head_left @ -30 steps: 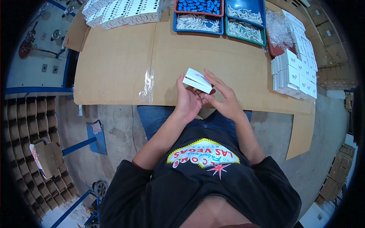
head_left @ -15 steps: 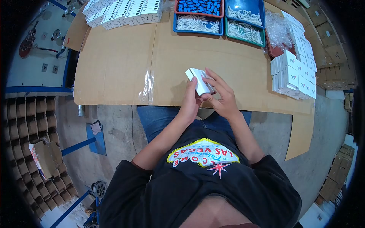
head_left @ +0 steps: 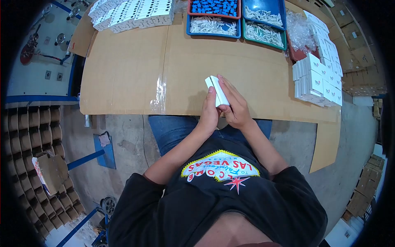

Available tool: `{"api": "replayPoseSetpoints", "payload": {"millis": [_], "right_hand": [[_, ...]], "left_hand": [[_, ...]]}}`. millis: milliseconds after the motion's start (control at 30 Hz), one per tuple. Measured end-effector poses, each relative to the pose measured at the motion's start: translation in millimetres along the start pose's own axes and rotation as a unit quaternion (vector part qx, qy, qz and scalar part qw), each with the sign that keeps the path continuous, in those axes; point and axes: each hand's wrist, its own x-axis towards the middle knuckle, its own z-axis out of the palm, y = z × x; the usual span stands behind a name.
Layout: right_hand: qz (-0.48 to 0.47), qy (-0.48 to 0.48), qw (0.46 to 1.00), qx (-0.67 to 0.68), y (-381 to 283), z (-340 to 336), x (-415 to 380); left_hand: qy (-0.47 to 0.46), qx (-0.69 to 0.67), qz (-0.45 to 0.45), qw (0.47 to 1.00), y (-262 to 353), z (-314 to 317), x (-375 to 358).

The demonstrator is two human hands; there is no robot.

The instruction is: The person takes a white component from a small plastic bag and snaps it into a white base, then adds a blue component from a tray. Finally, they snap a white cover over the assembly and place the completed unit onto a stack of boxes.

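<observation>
A small white box [head_left: 218, 94] stands tilted between my two hands, just above the near edge of the cardboard-covered table [head_left: 123, 78]. My left hand [head_left: 211, 113] grips its left side, with the thumb lying along the box. Against the right side presses my right hand [head_left: 234, 103], its fingers together and stretched along the box. A dark narrow gap runs down the box near its upper left. The fingers under the box are hidden.
Trays of white sticks [head_left: 263, 35] and a tray of blue pieces [head_left: 214, 8] stand at the back. Stacked white boxes [head_left: 317, 80] are at the right, more boxes [head_left: 135, 14] at the back left. Clear plastic bags [head_left: 300, 31] lie beside the trays.
The box has turned so that a narrow side faces up. My right hand has flattened from bent fingers to lie along its right side.
</observation>
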Motion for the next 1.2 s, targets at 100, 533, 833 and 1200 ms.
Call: {"api": "replayPoseSetpoints", "payload": {"millis": [100, 533, 833, 1200], "right_hand": [[0.039, 0.006, 0.998, 0.046, -2, 2, -4], [0.105, -0.015, 0.984, 0.141, 6, -3, 0], [0.185, 0.065, 0.967, 0.161, 16, -8, -8], [0.198, 0.055, 0.961, 0.185, 16, -8, -9]], "left_hand": [[0.0, 0.015, 0.007, 1.0, -6, -4, 0], [-0.016, 0.001, -0.001, 1.0, 11, 7, -1], [-0.045, 0.183, 0.229, 0.955, 21, 1, -1], [-0.069, 0.335, 0.384, 0.858, 22, -8, 2]]}}
